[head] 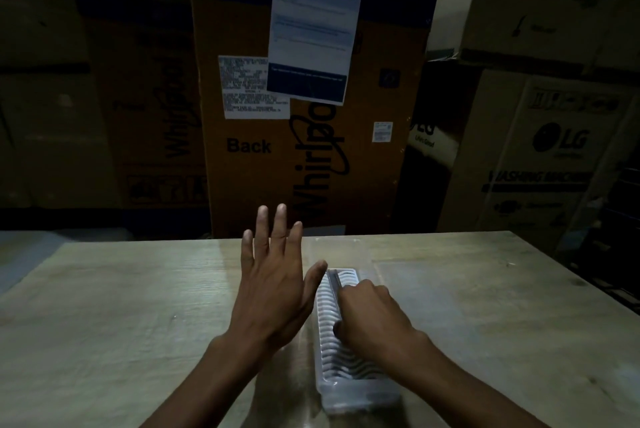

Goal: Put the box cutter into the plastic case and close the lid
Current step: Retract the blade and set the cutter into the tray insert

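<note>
A long clear plastic case (341,362) with a ribbed white inside lies on the wooden table (138,306), its long side running away from me. Its transparent lid (391,275) lies open flat to the right. My right hand (372,315) is over the case, fingers closed on the grey box cutter (335,280), whose far end shows inside the case's far part. My left hand (273,278) hovers just left of the case, fingers spread, thumb near the case's far left edge, holding nothing.
Tall cardboard appliance boxes (298,98) stand close behind the table's far edge, with more stacked at the right (540,157) and left. The scene is dim.
</note>
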`<state>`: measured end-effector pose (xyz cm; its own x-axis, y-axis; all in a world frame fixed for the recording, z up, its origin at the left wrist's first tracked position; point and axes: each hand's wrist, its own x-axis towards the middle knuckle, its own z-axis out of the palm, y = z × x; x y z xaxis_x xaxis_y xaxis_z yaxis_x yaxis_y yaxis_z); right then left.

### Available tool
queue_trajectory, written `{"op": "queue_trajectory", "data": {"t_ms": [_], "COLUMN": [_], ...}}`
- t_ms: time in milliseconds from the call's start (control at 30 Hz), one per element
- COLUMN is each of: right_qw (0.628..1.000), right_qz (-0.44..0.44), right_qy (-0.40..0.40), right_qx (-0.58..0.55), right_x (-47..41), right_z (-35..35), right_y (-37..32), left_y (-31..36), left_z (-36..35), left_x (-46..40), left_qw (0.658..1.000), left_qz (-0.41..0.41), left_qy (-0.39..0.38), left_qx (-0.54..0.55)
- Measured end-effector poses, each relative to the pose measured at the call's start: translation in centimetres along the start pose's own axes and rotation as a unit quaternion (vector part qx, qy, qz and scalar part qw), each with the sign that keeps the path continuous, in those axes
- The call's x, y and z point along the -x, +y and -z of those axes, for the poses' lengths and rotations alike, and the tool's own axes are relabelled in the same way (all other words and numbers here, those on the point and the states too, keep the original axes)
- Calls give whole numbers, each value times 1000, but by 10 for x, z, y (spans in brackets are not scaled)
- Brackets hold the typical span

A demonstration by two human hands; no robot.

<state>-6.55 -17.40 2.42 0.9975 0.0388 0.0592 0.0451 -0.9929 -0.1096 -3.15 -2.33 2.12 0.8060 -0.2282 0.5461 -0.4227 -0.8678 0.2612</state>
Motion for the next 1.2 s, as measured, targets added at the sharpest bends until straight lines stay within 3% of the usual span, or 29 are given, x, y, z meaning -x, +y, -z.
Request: {"op": "queue_trajectory", "data": {"t_ms": [333, 600, 900, 1100, 1200], "right_qw": [1000, 980, 975, 974, 971], "right_qz": [0, -103, -201, -210, -220], "right_qy": [-1, 166, -65, -65, -35], "right_qx": [3, -34, -64, -55, -86], "right_x": [-3, -8, 5, 1, -3], "right_z": [-6, 48, -2, -4, 3], "right_y": [-3, 58, 113, 109, 111], "left_y": [1, -3, 8, 11, 12], "left_z": [-7, -9, -20, -19, -21], "left_x": [2, 0, -1, -3, -4], "left_qw": [1000, 998, 995, 989, 981], "left_qz": [7, 14, 9, 28, 71], "left_qy": [-15, -54, -92, -129, -127], "left_qx": [1, 9, 49, 64, 129]}}
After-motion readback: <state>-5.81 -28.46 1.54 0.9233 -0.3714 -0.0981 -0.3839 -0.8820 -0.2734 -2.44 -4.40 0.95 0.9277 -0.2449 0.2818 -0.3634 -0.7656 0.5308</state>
